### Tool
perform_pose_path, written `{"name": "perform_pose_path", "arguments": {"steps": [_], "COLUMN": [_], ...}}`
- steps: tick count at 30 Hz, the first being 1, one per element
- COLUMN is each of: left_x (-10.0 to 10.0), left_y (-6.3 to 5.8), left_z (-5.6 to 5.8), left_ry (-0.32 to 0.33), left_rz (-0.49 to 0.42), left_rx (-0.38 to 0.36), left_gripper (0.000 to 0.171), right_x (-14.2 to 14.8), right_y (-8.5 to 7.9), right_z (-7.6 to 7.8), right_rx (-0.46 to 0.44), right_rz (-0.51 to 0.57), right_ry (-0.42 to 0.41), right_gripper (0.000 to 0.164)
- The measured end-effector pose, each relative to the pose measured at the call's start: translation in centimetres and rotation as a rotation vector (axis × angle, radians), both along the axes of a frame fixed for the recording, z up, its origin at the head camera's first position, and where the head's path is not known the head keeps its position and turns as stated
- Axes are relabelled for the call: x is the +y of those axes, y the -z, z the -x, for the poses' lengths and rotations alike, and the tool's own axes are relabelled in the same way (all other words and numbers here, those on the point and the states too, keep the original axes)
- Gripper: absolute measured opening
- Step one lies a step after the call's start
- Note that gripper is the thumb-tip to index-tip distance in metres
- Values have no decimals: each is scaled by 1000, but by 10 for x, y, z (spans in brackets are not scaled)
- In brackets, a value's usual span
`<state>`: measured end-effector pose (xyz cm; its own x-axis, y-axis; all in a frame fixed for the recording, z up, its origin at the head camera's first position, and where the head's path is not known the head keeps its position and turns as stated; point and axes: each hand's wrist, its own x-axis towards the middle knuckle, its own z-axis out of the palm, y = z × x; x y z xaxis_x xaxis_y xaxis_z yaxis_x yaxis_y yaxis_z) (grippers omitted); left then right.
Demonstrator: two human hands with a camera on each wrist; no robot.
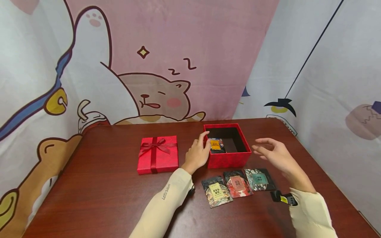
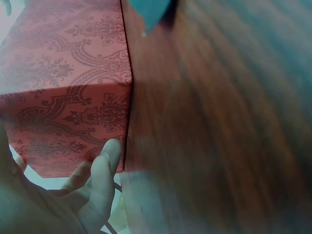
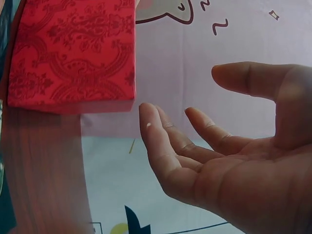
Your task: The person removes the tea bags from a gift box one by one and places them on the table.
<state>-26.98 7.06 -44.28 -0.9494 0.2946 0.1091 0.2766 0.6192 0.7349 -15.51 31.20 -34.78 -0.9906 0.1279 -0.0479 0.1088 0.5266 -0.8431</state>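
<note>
At the left side of a red patterned gift box [image 1: 228,160], my left hand [image 1: 197,152] holds the wall, thumb and index finger at the rim. Its other fingers [image 2: 101,187] rest against the outer side in the left wrist view. Inside the lidless box, a packet with a yellow-orange label [image 1: 216,144] leans near that wall, partly behind the thumb. My right hand [image 1: 275,154] hovers right of the box with nothing in it; the right wrist view shows its fingers [image 3: 158,146] loosely bent, thumb spread apart.
The red lid with a ribbon bow [image 1: 160,155] lies left of the box. In front are packets with a cream label [image 1: 216,191], a red label [image 1: 237,183] and a green label [image 1: 260,179]. They lie on the brown table [image 1: 107,198]; a printed curtain [image 1: 226,49] hangs behind.
</note>
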Motion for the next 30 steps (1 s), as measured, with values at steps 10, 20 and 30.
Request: {"name": "perform_pose_path", "arguments": {"steps": [10,20,30], "left_x": [0,0,0], "left_y": [0,2,0], "left_z": [0,2,1], "left_ry": [3,-5,2], "left_rz": [0,19,22], "left_rx": [0,14,6], "left_gripper": [49,49,48], "right_x": [-10,-21,-25], "right_y": [-4,-6,-4], "right_z": [7,14,22], "right_rx": [20,25,9], "right_rz": [-7,66,37], "right_ry": [-9,-51,-42], "right_gripper": [50,51,50]}}
